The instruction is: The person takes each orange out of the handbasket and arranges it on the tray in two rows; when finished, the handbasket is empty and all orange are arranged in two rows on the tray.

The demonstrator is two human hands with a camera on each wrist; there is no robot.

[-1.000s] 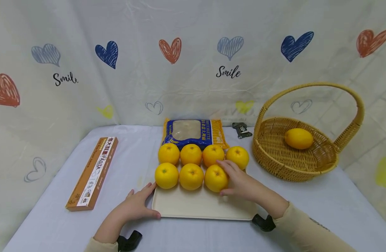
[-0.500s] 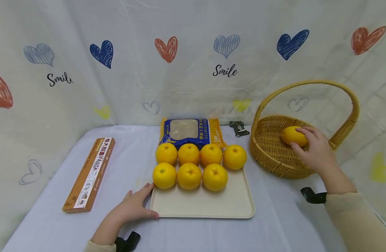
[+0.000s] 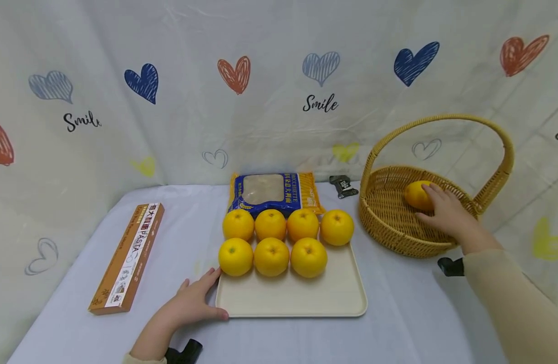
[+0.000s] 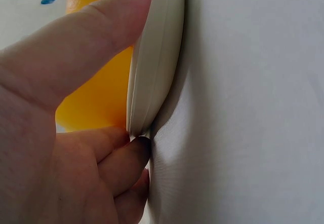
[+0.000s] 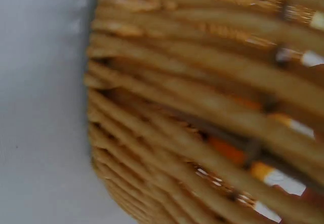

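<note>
In the head view, oranges (image 3: pixel 271 257) stand in two rows on a cream tray (image 3: pixel 291 303). My left hand (image 3: pixel 189 302) holds the tray's near left corner, thumb on the front rim and fingers along the left side. The left wrist view shows the thumb (image 4: pixel 91 39) over the rim, with an orange behind it. My right hand (image 3: pixel 452 215) reaches into the wicker basket (image 3: pixel 397 240), its fingers round the right side of an orange (image 3: pixel 417 195). In the right wrist view the blurred basket wall (image 5: pixel 177 82) hides most of the hand and fruit.
A blue and yellow pasta bag (image 3: pixel 271 194) lies behind the tray. A brown pasta box (image 3: pixel 126 258) lies to the left. A small black packet (image 3: pixel 343 186) sits between bag and basket. The basket's tall handle (image 3: pixel 442 117) arches over it.
My right hand has moved from the front right orange on the tray to the orange in the basket. The left hand stays at the tray corner. The view has shifted slightly.
</note>
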